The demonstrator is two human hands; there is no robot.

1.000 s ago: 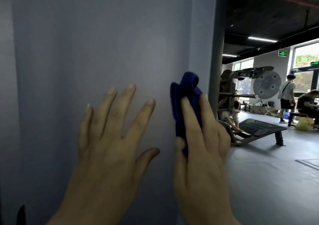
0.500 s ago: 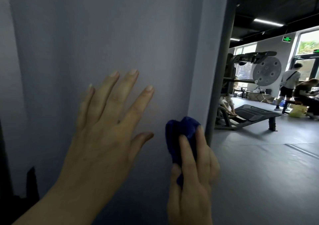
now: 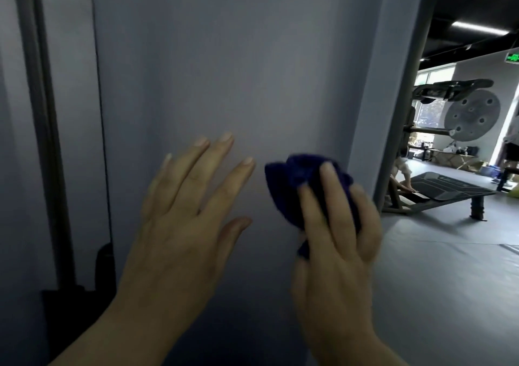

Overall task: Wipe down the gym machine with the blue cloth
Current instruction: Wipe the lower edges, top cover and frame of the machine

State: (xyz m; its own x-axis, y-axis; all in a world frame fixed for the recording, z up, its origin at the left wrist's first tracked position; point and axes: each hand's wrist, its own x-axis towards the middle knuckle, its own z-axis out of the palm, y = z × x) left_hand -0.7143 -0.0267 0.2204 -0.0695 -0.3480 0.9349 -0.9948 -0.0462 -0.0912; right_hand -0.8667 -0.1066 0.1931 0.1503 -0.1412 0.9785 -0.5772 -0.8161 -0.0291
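The gym machine's flat grey panel (image 3: pixel 224 71) fills most of the view. My left hand (image 3: pixel 185 219) lies flat on it with the fingers spread. To its right, my right hand (image 3: pixel 337 239) presses the bunched blue cloth (image 3: pixel 295 180) against the panel close to its right edge. The fingers lie over the cloth, and a tail of it pokes out between thumb and forefinger. Part of the cloth is hidden under the hand.
A dark vertical rod (image 3: pixel 47 141) and a black block (image 3: pixel 70 309) stand at the panel's left. A grey post (image 3: pixel 407 99) runs along the right edge. Beyond it are grey floor, a flat bench (image 3: pixel 449 191), a machine with a round plate (image 3: pixel 471 116) and people.
My right hand slid the cloth down the panel, then back up to about the level of the left fingertips. My left hand stayed flat. The view swung left, showing the rod.
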